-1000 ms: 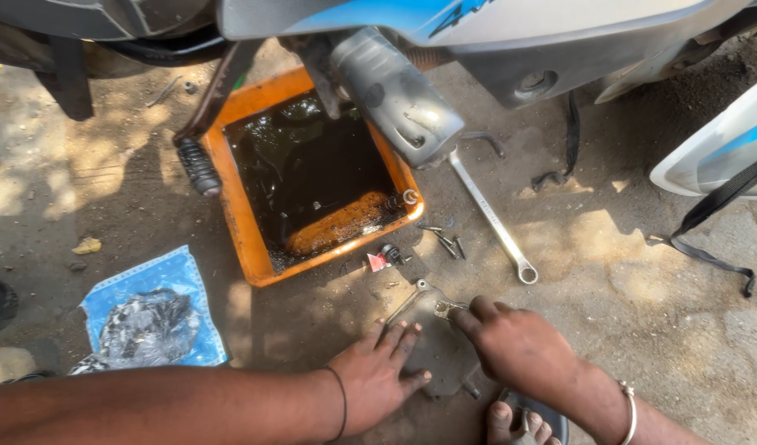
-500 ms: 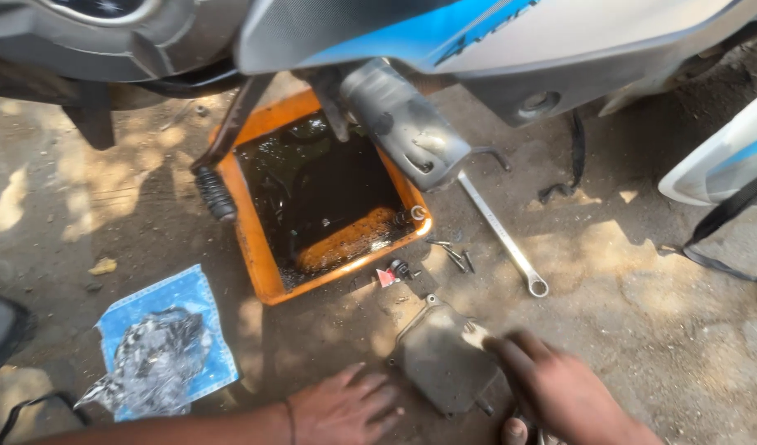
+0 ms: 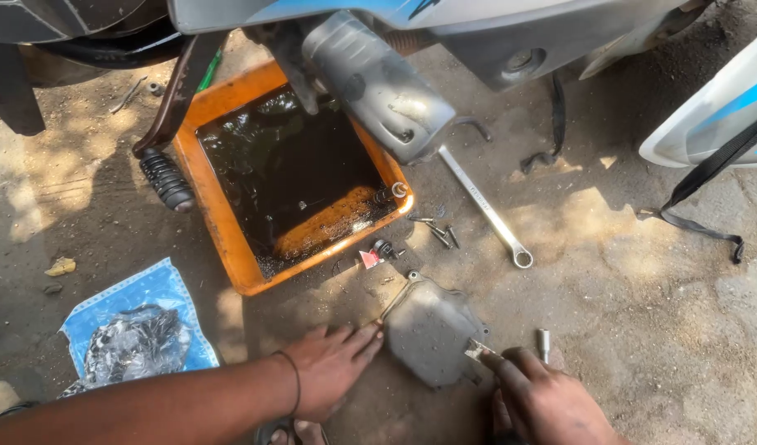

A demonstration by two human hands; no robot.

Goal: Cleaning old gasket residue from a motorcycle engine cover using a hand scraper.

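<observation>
A grey metal engine cover (image 3: 430,330) lies flat on the dirt ground near the bottom centre. My left hand (image 3: 333,367) rests flat on the ground, fingers spread, its fingertips touching the cover's left edge. My right hand (image 3: 543,400) is at the cover's lower right corner, fingers closed on a small flat metal piece (image 3: 478,350) pressed against the cover's edge. A small metal socket (image 3: 543,341) stands on the ground just right of that hand.
An orange drain pan (image 3: 230,239) holds dark oil under a scooter's exhaust (image 3: 378,86). A long spanner (image 3: 485,208) and loose bolts (image 3: 440,233) lie right of the pan. A blue plastic bag (image 3: 135,334) lies left. A black strap (image 3: 700,218) trails at right.
The view has shifted, so the cover now shows fully. My left hand has moved onto the cover's left edge; my right hand has slid down to its lower right corner.
</observation>
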